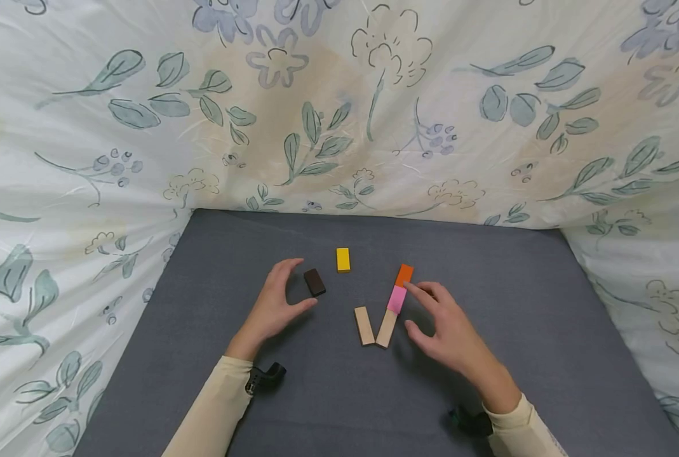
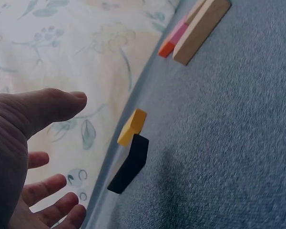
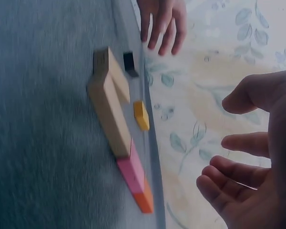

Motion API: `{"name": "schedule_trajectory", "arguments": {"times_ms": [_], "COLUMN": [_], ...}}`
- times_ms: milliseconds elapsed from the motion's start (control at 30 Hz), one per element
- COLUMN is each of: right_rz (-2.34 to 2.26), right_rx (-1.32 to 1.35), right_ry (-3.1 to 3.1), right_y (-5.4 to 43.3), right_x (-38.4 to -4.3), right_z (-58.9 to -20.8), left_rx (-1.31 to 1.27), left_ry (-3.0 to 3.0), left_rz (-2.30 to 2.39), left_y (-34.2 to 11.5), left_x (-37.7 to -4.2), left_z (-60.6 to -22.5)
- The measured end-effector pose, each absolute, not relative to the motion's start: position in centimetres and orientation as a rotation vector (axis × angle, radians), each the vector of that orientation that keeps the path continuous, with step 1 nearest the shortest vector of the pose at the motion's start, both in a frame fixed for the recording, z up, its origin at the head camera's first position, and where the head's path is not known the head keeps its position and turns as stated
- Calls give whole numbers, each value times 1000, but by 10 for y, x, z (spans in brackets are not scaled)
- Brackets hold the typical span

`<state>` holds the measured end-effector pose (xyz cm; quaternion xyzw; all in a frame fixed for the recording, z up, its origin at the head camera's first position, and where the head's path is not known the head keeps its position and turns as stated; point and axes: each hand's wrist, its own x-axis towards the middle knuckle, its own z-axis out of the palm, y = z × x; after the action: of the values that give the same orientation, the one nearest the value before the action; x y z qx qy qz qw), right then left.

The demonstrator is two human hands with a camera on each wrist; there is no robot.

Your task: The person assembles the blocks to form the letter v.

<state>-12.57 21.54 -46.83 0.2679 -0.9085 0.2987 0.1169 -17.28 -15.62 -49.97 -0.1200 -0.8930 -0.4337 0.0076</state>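
Four grouped on bench (image 1: 316, 400): right wood (image 1: 386, 329), pink (image 1: 396, 300), orange (image 1: 404, 275) end to end; left wood (image 1: 364, 326) angled beside. Two not yet joined: black (image 1: 314, 283), yellow (image 1: 343, 260). Left grip (image 1: 272, 303) spread wide beside black, holding nothing; right grip (image 1: 449, 327) loosely parted near pink, holding nothing; fingertip contact unclear.

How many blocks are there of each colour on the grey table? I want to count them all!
Plain wood blocks: 2
Pink block: 1
Orange block: 1
Yellow block: 1
Dark block: 1
Total: 6 blocks
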Motion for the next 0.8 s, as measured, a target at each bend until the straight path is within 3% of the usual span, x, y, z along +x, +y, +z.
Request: {"name": "schedule_trajectory", "arguments": {"times_ms": [800], "right_rz": [662], "right_rx": [1078], "right_ry": [-2757], "right_y": [169], "right_x": [-84], "right_z": [-484], "left_rx": [-377], "left_ry": [-2815], "left_rz": [-1358], "left_y": [-152], "left_x": [-180], "left_z": [-503]}}
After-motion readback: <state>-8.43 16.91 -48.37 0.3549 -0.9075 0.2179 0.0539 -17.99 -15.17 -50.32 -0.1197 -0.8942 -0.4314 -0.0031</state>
